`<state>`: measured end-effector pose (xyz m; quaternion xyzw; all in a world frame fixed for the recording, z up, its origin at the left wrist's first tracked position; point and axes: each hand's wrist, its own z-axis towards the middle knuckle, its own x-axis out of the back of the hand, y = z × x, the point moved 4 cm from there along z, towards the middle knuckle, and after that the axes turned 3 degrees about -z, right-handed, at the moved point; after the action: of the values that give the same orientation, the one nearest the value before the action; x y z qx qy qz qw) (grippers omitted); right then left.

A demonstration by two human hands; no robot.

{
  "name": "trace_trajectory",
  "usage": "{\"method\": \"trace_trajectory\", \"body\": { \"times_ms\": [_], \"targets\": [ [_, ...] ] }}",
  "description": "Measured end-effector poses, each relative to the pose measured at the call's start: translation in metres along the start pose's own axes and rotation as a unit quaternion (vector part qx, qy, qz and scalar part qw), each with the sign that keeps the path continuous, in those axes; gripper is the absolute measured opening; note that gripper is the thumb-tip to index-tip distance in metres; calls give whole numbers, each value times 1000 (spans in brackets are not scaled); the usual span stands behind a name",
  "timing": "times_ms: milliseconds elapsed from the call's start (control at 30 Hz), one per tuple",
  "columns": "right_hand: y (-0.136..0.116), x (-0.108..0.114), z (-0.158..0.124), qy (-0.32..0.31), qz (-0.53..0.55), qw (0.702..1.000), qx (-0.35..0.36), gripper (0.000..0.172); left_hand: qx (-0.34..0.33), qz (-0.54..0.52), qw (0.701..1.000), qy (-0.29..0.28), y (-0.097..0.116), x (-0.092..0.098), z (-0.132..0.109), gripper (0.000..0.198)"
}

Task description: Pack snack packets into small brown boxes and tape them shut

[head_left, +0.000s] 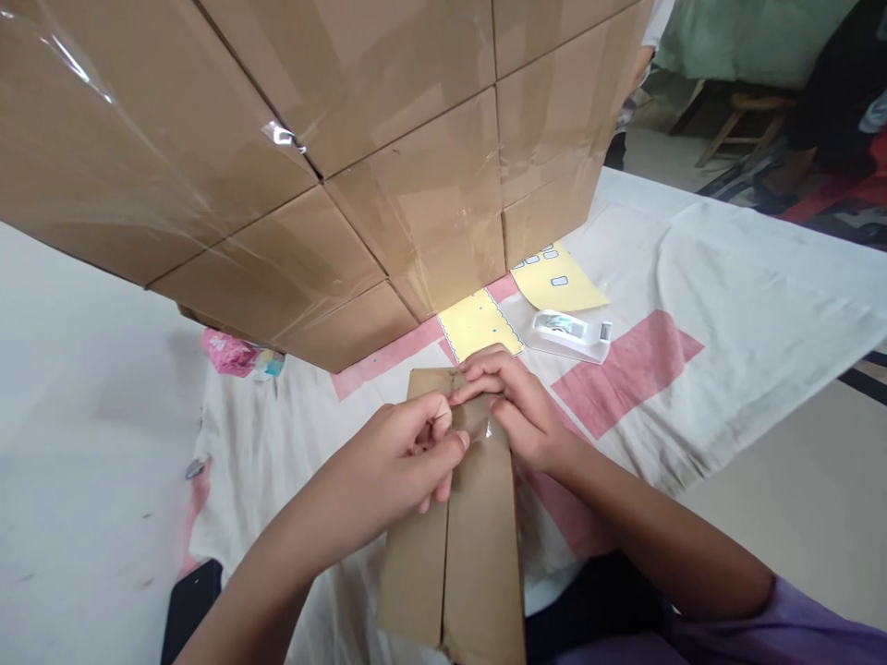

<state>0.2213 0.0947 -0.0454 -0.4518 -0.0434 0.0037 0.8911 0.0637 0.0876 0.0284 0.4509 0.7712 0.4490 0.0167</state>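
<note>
white cloth [727, 305] with pink bands covers the table, and a tall wall of taped cardboard boxes [311, 139] stands on its far side, filling most of the view. close in front of the person lies a narrow brown carton [478, 545], its two flaps meeting in a lengthwise seam. the left hand [408, 453] rests on the carton near its far end, thumb and forefinger closed together on what looks like a strip of clear tape [485, 427] over the seam, though glare makes the strip hard to trace. the right hand [516, 411] lies just beside it, fingers straight and pressed flat on the carton's far end, gripping nothing. beyond the hands a white tape dispenser [569, 334] sits on the cloth near a yellow dotted sheet [478, 323]. a pink wrapper [232, 353] lies at the foot of the boxes, to the left.
</note>
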Motion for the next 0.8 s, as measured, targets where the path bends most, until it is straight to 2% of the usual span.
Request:
{"method": "trace_trajectory", "body": {
  "times_ms": [167, 333, 467, 667, 800],
  "targets": [
    [-1, 0, 0, 1, 5, 1000, -3, 39, -36, 7, 999, 24, 6, -2, -2, 34],
    [0, 0, -1, -3, 28, 999, -19, 37, -100, 60, 990, 74, 16, 5, -3, 27],
    [1, -1, -1, -3, 35, 999, -26, 36, -149, 55, 984, 76, 21, 4, 1, 31],
    [-1, 0, 0, -2, 15, 1000, -9, 40, -118, 17, 988, 103, 16, 0, 13, 37],
    [0, 0, 0, -1, 28, 1000, -11, 43, -98, -20, 990, 98, 11, -2, 15, 41]
  ]
}}
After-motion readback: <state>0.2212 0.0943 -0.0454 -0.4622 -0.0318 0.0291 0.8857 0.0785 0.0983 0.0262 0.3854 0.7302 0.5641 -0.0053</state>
